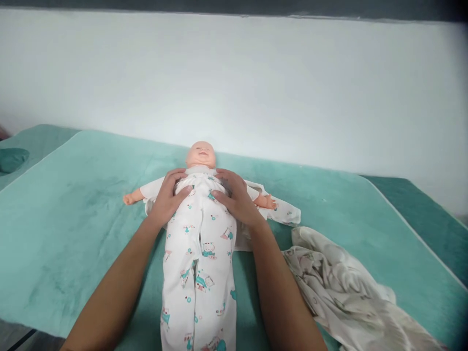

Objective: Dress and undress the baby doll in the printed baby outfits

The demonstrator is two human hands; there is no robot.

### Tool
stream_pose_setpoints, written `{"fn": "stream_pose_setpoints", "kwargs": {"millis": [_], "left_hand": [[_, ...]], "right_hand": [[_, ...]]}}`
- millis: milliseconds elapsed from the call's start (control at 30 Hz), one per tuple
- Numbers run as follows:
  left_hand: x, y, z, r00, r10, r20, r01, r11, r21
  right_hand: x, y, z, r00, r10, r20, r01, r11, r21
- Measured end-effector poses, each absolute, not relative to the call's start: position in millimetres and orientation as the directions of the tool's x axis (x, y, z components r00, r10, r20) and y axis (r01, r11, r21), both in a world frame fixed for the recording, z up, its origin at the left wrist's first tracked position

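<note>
A baby doll (202, 155) lies on its back, head toward the wall, arms spread to both sides. White baby pants (199, 243) with a teal and pink animal print cover it from the chest down. My left hand (171, 195) rests on the left upper edge of the pants, thumb apart from the fingers. On the opposite side, my right hand (236, 195) lies on the waistband in the same way, its thumb on the print. Some fingertips curve over the top edge near the doll's shoulders. Under the doll is a spread printed baby shirt (283, 210), partly hidden.
A crumpled white patterned cloth (340, 282) lies at the right front. The doll rests on a table covered with a teal mat (91, 219). A white wall (234, 87) stands behind it. A darker green cover (420, 219) shows at the right edge.
</note>
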State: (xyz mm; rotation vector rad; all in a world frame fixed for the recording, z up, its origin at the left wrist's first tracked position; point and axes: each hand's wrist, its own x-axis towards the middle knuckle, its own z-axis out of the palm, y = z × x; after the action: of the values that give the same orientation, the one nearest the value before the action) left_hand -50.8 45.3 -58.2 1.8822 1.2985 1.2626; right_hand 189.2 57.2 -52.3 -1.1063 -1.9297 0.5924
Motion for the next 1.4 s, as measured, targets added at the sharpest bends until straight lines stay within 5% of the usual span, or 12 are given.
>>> {"fn": "stream_pose_setpoints", "kwargs": {"millis": [167, 300, 533, 700, 900, 1000, 1167, 1300, 1400], "left_hand": [[-44, 42, -52, 0.09, 0.864, 0.495, 0.536, -0.461, 0.707], [-42, 37, -55, 0.056, 0.769, 0.637, 0.649, -0.513, 0.562], [-44, 32, -59, 0.077, 0.829, 0.555, 0.772, -0.401, 0.493], [-55, 19, -66, 0.025, 0.903, 0.429, 0.725, -0.312, 0.615], [-85, -18, -77, 0.156, 0.977, 0.144, 0.492, -0.204, 0.846], [-86, -31, -83, 0.191, 0.948, 0.254, 0.501, -0.317, 0.806], [-71, -44, -100, 0.058, 0.895, 0.443, 0.757, -0.329, 0.565], [-68, -47, -101, -0.059, 0.927, 0.371, 0.671, -0.238, 0.702], [-73, -49, -95, -0.01, 0.952, 0.307, 0.452, -0.269, 0.85]], "right_hand": [[185, 54, -48, -0.263, 0.876, 0.403, 0.45, 0.481, -0.752], [175, 50, -49, -0.169, 0.826, 0.538, 0.525, 0.537, -0.66], [172, 40, -56, -0.167, 0.795, 0.583, 0.557, 0.564, -0.61], [188, 26, -71, -0.116, 0.806, 0.581, 0.668, 0.496, -0.555], [206, -14, -89, -0.18, 0.889, 0.422, 0.505, 0.452, -0.736], [203, -34, -91, -0.214, 0.88, 0.423, 0.444, 0.474, -0.761], [183, -51, -96, -0.038, 0.882, 0.471, 0.639, 0.384, -0.667], [174, -55, -96, 0.053, 0.922, 0.385, 0.607, 0.276, -0.745], [180, -60, -91, -0.065, 0.962, 0.267, 0.45, 0.267, -0.852]]}}
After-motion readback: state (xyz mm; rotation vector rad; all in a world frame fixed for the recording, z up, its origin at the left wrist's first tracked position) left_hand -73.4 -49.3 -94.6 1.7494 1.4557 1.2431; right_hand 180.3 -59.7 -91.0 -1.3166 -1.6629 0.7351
